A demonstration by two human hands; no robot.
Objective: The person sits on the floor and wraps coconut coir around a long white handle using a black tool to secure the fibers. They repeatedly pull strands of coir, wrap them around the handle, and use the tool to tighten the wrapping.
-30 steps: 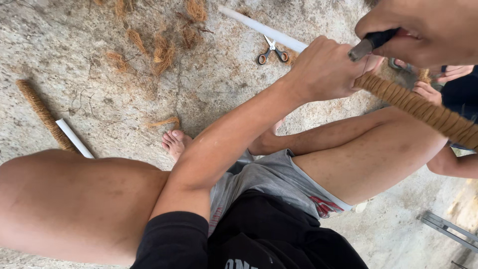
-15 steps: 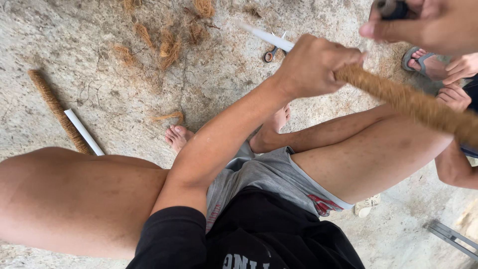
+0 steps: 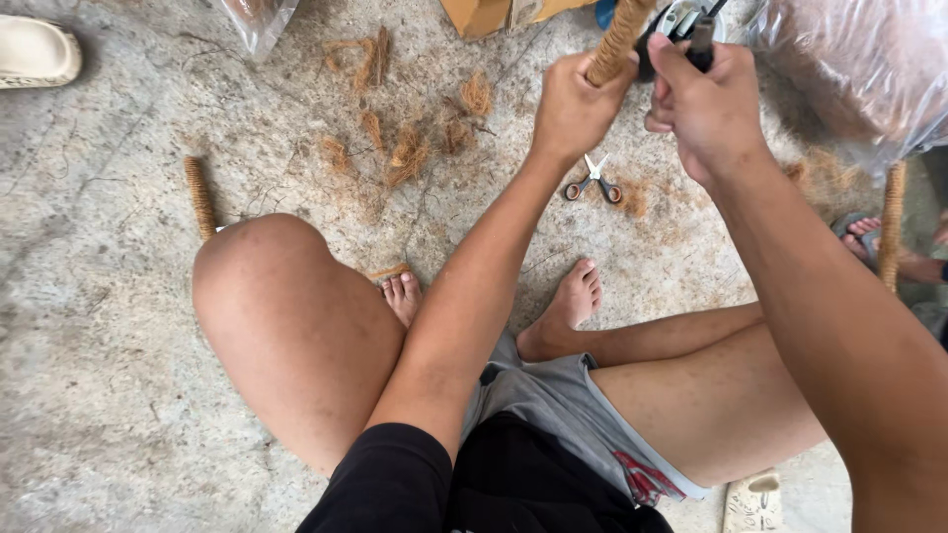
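The fibre-wrapped rod [image 3: 617, 41] is gripped by the left hand [image 3: 573, 107]; a dark tool [image 3: 701, 44] is clasped in the right hand [image 3: 706, 104]; careful alignment is judged necessary next

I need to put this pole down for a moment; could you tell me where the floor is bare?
Bare concrete floor lies left of the raised knee, below the fibre-wrapped stick. Crowded: coir tufts and scissors ahead of the feet, plastic bags at upper right.
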